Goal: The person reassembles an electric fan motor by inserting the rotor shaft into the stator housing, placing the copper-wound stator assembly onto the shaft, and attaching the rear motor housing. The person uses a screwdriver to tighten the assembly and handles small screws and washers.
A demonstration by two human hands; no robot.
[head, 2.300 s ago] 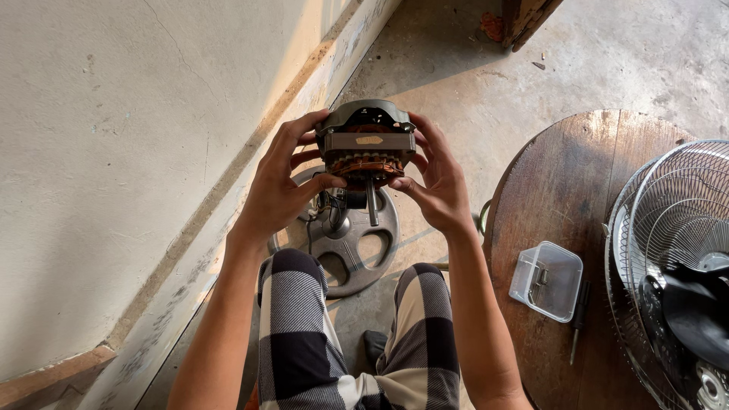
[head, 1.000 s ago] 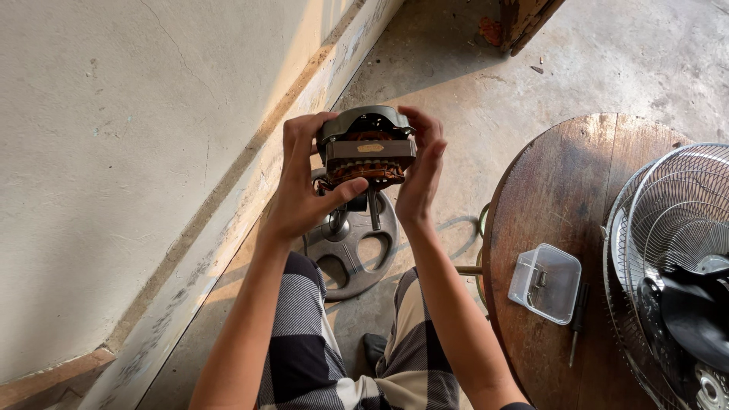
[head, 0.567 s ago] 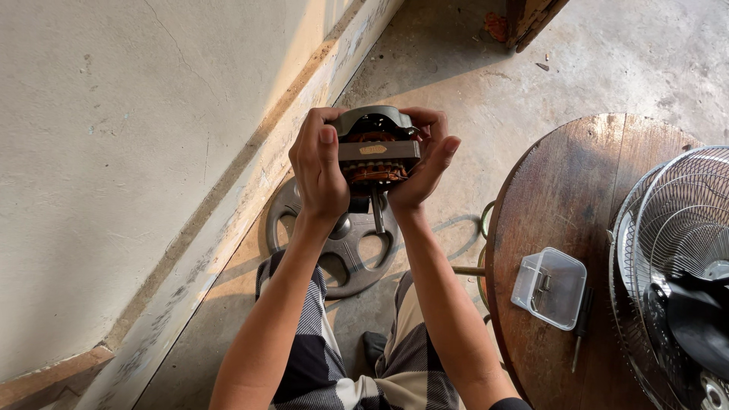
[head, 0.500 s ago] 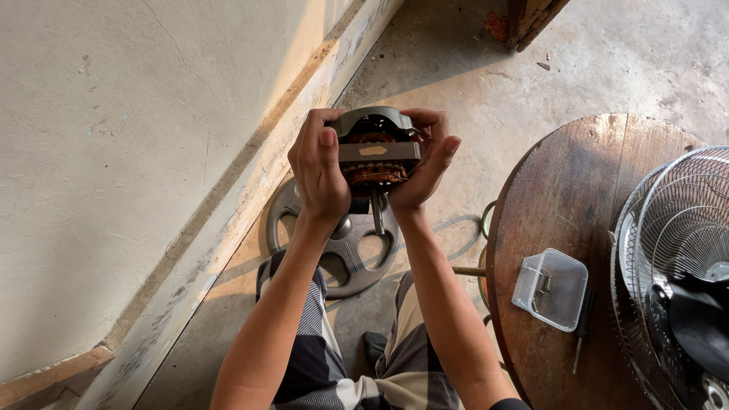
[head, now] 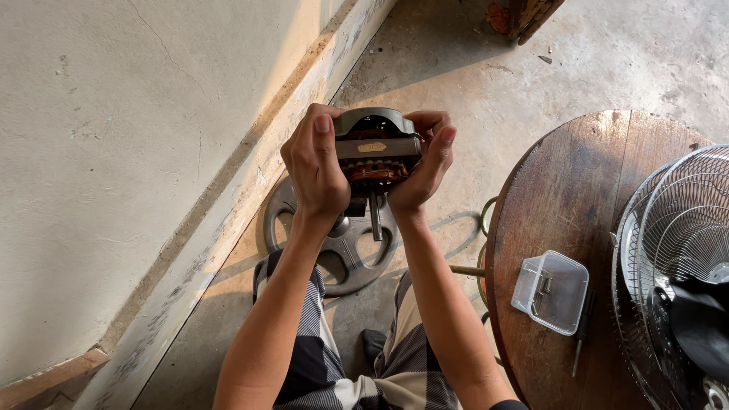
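I hold a small fan motor in front of me with both hands. It has a grey metal housing, copper windings and a steel shaft pointing down toward me. My left hand wraps its left side, thumb up along the casing. My right hand cups its right side, fingers curled over the top edge. Below the motor, a round grey metal wheel-shaped base lies flat on the concrete floor.
A round wooden table stands to my right, carrying a clear plastic box, a screwdriver and a wire fan guard. A plastered wall runs along my left. My checkered shorts show below.
My hands turned the motor and shifted their grip: the left hand moved further round its left side, the right closed in on its right. The motor stays at the same height.
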